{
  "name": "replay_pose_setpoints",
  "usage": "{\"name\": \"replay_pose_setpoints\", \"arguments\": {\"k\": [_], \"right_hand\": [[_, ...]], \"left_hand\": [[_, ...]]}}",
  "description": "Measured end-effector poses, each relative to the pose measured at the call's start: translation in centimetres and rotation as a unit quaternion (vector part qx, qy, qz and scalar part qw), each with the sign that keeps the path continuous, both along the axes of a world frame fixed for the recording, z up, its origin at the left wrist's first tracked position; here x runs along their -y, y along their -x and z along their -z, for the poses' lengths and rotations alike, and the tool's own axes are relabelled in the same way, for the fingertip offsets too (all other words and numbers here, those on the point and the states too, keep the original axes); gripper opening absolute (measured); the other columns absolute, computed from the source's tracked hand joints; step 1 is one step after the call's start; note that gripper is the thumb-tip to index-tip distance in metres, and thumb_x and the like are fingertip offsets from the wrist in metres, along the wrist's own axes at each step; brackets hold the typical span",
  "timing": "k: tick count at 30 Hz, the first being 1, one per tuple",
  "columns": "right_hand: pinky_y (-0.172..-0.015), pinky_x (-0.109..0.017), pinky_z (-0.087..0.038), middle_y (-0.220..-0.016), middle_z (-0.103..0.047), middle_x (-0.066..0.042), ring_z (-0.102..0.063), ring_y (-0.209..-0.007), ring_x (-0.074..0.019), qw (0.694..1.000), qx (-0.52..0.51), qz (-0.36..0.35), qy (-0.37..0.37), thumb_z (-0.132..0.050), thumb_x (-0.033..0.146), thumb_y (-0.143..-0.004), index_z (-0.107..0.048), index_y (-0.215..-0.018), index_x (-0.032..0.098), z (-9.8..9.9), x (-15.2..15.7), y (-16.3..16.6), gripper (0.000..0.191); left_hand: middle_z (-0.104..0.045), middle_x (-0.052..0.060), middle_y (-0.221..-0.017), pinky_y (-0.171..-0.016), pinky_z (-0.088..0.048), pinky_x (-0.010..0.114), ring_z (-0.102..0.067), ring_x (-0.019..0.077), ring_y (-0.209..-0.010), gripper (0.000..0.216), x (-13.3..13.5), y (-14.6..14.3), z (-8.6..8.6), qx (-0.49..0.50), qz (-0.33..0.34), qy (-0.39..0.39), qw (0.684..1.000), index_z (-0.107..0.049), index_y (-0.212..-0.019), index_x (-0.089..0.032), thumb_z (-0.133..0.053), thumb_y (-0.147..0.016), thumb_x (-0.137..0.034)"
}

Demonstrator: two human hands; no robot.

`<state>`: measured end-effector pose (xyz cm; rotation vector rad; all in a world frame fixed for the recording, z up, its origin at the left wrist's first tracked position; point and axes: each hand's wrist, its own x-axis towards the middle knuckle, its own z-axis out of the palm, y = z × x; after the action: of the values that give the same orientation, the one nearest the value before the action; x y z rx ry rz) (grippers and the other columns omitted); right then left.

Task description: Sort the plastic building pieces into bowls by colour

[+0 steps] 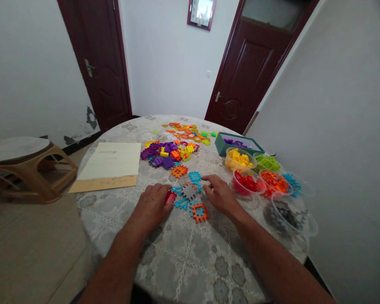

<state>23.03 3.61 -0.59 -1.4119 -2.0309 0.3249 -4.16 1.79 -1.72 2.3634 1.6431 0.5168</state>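
My left hand [153,204] has its fingers closed round a red toothed plastic building piece [170,197], mostly covered by the thumb and fingers. This piece lies against the left side of a flat assembly of interlocking pieces. A grey toothed piece [189,191] forms its middle, with a blue piece [181,204] and others of that colour round it. On the near side is an orange square frame [199,212] with a blue centre. My right hand [221,195] is at the assembly's right edge, fingers apart, index finger by a blue square piece [195,176].
A mixed pile of pieces [167,154] lies beyond the assembly, near a loose orange piece [179,171]. To the right stand a green box [221,147] and several clear tubs of colour-sorted pieces, one with grey pieces [283,215]. A paper-covered board [114,162] is left; a stool [34,169] stands beside the table.
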Motion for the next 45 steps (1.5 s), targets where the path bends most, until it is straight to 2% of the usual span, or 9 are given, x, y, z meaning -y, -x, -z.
{"name": "replay_pose_setpoints", "arguments": {"k": [6, 13, 18, 23, 29, 33, 38, 41, 45], "right_hand": [[-0.107, -0.044, -0.052, -0.131, -0.064, -0.014, -0.063, -0.118, -0.0263, 0.998, 0.025, -0.045, -0.028, -0.062, 0.028, -0.099, -0.062, -0.141, 0.022, 2.8, 0.3, 1.0, 0.042], [-0.104, -0.042, -0.051, -0.13, -0.064, -0.013, -0.062, -0.12, -0.0266, 0.996, 0.081, -0.025, 0.022, -0.068, 0.037, -0.098, -0.06, -0.139, 0.021, 3.4, 0.0, 2.3, 0.045], [-0.097, -0.039, -0.051, -0.125, -0.065, -0.011, -0.062, -0.112, -0.0248, 0.999, 0.026, -0.009, 0.028, -0.075, 0.03, -0.091, -0.059, -0.129, 0.021, 2.8, 0.4, 2.2, 0.042], [-0.085, -0.03, -0.05, -0.102, -0.07, -0.001, -0.064, -0.092, -0.0181, 0.996, -0.067, -0.028, 0.051, -0.066, 0.022, -0.094, -0.062, -0.115, 0.023, 1.9, 0.8, 1.8, 0.022], [-0.084, -0.029, -0.049, -0.098, -0.071, -0.001, -0.065, -0.089, -0.0171, 0.992, -0.126, -0.011, 0.006, -0.06, 0.02, -0.096, -0.065, -0.125, 0.022, -1.7, 1.6, 0.4, 0.029], [-0.084, -0.03, -0.05, -0.099, -0.072, -0.003, -0.066, -0.086, -0.017, 0.993, -0.117, 0.025, -0.02, -0.056, 0.022, -0.099, -0.064, -0.137, 0.022, -4.8, 3.8, -2.1, 0.039], [-0.091, -0.035, -0.053, -0.117, -0.074, -0.009, -0.069, -0.096, -0.0217, 0.978, -0.043, 0.168, -0.118, -0.055, 0.029, -0.099, -0.066, -0.134, 0.022, -6.7, 8.2, -8.1, 0.037], [-0.092, -0.04, -0.054, -0.114, -0.074, -0.011, -0.07, -0.095, -0.0257, 0.934, 0.049, 0.304, -0.181, -0.054, 0.03, -0.098, -0.063, -0.135, 0.021, -6.5, 10.3, -13.0, 0.04], [-0.092, -0.046, -0.054, -0.112, -0.073, -0.018, -0.069, -0.1, -0.0334, 0.873, 0.209, 0.37, -0.238, -0.052, 0.031, -0.096, -0.065, -0.13, 0.018, -4.5, 11.8, -19.4, 0.038]], "left_hand": [[-0.069, 0.016, -0.132, -0.107, -0.047, 0.045, -0.061, 0.0317, -0.121, 0.048, 0.1, -0.2, -0.1, 0.008, 0.007, -0.008, 1.0, -0.065, -0.136, -0.017, -0.065, -0.088, -0.021], [-0.069, 0.015, -0.134, -0.108, -0.047, 0.044, -0.063, 0.0306, -0.122, 0.046, 0.0, -0.4, 0.3, 0.017, 0.021, -0.027, 0.999, -0.063, -0.138, -0.018, -0.062, -0.092, -0.026], [-0.07, 0.016, -0.136, -0.108, -0.047, 0.046, -0.063, 0.0322, -0.121, 0.047, -0.7, -0.1, 0.5, 0.004, 0.024, -0.016, 1.0, -0.064, -0.137, -0.018, -0.059, -0.092, -0.031], [-0.071, 0.013, -0.136, -0.111, -0.047, 0.047, -0.063, 0.0331, -0.125, 0.052, -1.6, 0.5, 0.9, 0.01, 0.035, -0.013, 0.999, -0.065, -0.138, -0.021, -0.056, -0.091, -0.042], [-0.067, 0.015, -0.144, -0.114, -0.046, 0.047, -0.062, 0.0345, -0.13, 0.063, -2.1, 1.0, 1.5, -0.014, 0.035, -0.018, 0.999, -0.06, -0.146, -0.018, -0.057, -0.09, -0.047], [-0.068, 0.018, -0.142, -0.112, -0.048, 0.05, -0.063, 0.0374, -0.129, 0.067, -2.3, 1.3, 1.8, -0.018, 0.045, -0.01, 0.999, -0.058, -0.148, -0.014, -0.057, -0.089, -0.048], [-0.068, 0.019, -0.14, -0.111, -0.048, 0.051, -0.063, 0.038, -0.127, 0.066, -1.9, 1.1, 1.5, -0.007, 0.045, -0.01, 0.999, -0.059, -0.147, -0.014, -0.06, -0.089, -0.044], [-0.068, 0.017, -0.14, -0.11, -0.049, 0.049, -0.063, 0.0367, -0.127, 0.066, -1.2, 0.9, 1.0, 0.005, 0.036, 0.0, 0.999, -0.059, -0.148, -0.016, -0.064, -0.087, -0.04], [-0.065, 0.019, -0.144, -0.113, -0.047, 0.047, -0.061, 0.0342, -0.13, 0.068, -0.5, 0.6, 0.4, 0.031, 0.018, 0.003, 0.999, -0.053, -0.153, -0.014, -0.064, -0.088, -0.033]]}}
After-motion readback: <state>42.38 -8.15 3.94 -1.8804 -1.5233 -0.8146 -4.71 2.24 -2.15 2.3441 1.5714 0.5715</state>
